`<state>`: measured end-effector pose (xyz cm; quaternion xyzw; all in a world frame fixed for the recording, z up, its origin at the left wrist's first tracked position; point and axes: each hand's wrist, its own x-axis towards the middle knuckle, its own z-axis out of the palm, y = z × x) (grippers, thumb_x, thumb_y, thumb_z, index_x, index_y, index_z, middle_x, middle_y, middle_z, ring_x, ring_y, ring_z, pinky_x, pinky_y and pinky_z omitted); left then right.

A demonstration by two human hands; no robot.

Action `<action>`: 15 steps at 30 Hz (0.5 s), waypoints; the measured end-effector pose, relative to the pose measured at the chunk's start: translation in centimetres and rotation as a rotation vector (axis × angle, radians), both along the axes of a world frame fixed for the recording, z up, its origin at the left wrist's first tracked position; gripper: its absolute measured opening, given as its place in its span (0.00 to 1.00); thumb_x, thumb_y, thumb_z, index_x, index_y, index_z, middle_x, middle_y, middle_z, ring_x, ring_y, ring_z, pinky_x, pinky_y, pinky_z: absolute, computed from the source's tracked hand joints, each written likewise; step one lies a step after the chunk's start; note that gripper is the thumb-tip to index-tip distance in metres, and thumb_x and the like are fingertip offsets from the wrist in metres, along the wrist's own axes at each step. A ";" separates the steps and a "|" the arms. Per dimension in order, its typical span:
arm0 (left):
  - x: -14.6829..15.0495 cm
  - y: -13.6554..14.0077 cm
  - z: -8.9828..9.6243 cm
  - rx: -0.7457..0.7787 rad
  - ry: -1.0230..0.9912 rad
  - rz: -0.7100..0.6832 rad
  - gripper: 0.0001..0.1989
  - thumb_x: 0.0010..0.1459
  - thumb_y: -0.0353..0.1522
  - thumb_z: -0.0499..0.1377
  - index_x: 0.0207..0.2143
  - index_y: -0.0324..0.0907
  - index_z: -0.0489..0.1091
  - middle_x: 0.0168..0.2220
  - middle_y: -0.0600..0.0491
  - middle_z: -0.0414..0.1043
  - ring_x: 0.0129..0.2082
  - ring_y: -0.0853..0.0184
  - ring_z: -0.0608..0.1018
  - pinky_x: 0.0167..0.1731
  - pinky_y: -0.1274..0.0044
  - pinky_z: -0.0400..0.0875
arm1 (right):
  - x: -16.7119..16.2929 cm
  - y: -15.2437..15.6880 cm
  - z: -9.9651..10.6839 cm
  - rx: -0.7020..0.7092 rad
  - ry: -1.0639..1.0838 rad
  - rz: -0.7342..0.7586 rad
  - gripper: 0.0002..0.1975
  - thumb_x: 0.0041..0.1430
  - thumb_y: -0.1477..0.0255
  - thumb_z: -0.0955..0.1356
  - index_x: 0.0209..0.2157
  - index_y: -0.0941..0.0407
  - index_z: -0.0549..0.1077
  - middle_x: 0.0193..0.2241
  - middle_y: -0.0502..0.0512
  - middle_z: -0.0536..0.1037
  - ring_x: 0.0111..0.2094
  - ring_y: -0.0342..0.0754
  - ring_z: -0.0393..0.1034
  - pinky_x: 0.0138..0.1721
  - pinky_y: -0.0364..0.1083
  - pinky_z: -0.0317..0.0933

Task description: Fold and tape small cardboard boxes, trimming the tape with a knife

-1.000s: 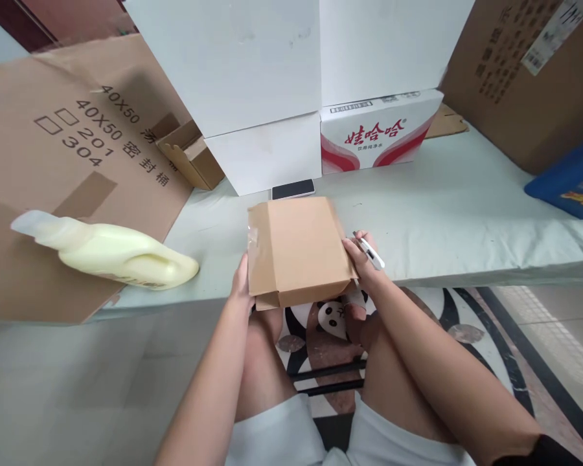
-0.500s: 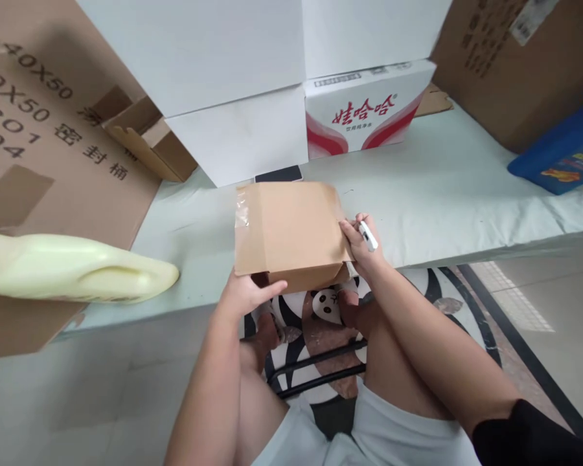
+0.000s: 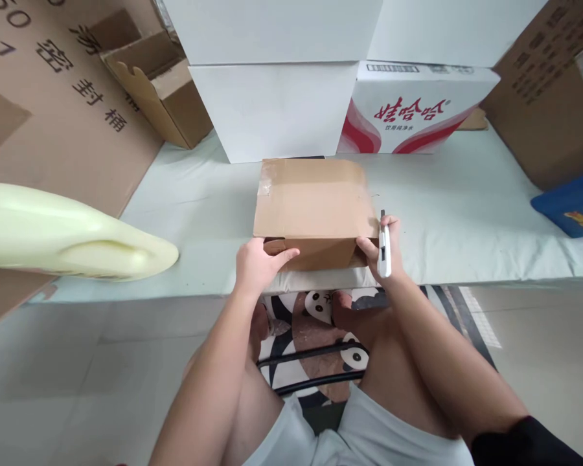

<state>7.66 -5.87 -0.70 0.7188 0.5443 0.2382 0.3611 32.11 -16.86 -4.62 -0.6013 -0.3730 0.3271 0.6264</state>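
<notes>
The small carton (image 3: 320, 200) sits between the 2 hands now; half a second ago it jutted over the table's edge, and it now appears to rest on the cloth, which should make it steadier to handle. The left hand (image 3: 254, 266) curls at its near left corner, thumb along the front, fingers partly hidden under the taped flap. The right hand (image 3: 394, 268) grips a white cutter (image 3: 383, 252), its thumb side touching the near right corner. The pale green cloth (image 3: 442, 220) spreads beyond both hands. Left of the left hand lies a yellow bottle (image 3: 78, 233); ahead stand white boxes (image 3: 276, 110) and 1 red-printed box (image 3: 412, 116). Well right of the right hand is a blue container (image 3: 571, 204); below both hands, panda-patterned flooring (image 3: 315, 307).
</notes>
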 end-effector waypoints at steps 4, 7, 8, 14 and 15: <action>0.3 0.2 -0.3 -0.003 -0.097 -0.045 0.23 0.46 0.44 0.74 0.42 0.41 0.79 0.47 0.42 0.83 0.51 0.48 0.83 0.52 0.62 0.75 | -0.2 0.5 0.4 -0.028 0.088 0.149 0.38 0.43 0.57 0.80 0.39 0.48 0.50 0.39 0.50 0.65 0.38 0.51 0.69 0.35 0.50 0.66; 0.3 0.3 -0.4 -0.007 -0.112 -0.036 0.23 0.46 0.43 0.74 0.42 0.41 0.79 0.47 0.42 0.83 0.51 0.48 0.82 0.52 0.61 0.75 | -0.3 0.6 0.4 -0.001 0.053 0.119 0.38 0.41 0.60 0.82 0.39 0.48 0.51 0.38 0.49 0.66 0.36 0.49 0.69 0.35 0.50 0.66; 0.4 0.2 -0.4 -0.004 -0.110 -0.030 0.23 0.46 0.43 0.74 0.42 0.41 0.79 0.48 0.42 0.83 0.51 0.48 0.82 0.53 0.61 0.75 | -0.4 0.6 0.3 0.006 0.038 0.077 0.37 0.41 0.61 0.82 0.39 0.48 0.52 0.36 0.48 0.65 0.34 0.49 0.68 0.33 0.49 0.65; 0.4 -0.2 -0.2 0.002 -0.034 0.064 0.26 0.44 0.47 0.74 0.41 0.41 0.78 0.46 0.39 0.83 0.51 0.42 0.81 0.51 0.57 0.74 | 0.0 -0.4 -0.1 0.054 -0.069 -0.199 0.28 0.53 0.52 0.75 0.39 0.48 0.56 0.25 0.42 0.56 0.24 0.43 0.54 0.27 0.45 0.52; 0.4 -0.3 -0.2 0.002 -0.031 0.072 0.26 0.43 0.48 0.74 0.40 0.41 0.78 0.45 0.38 0.82 0.50 0.41 0.81 0.51 0.57 0.74 | 0.1 -0.5 -0.1 0.076 -0.097 -0.218 0.27 0.53 0.51 0.74 0.38 0.49 0.57 0.25 0.43 0.55 0.24 0.44 0.53 0.27 0.45 0.51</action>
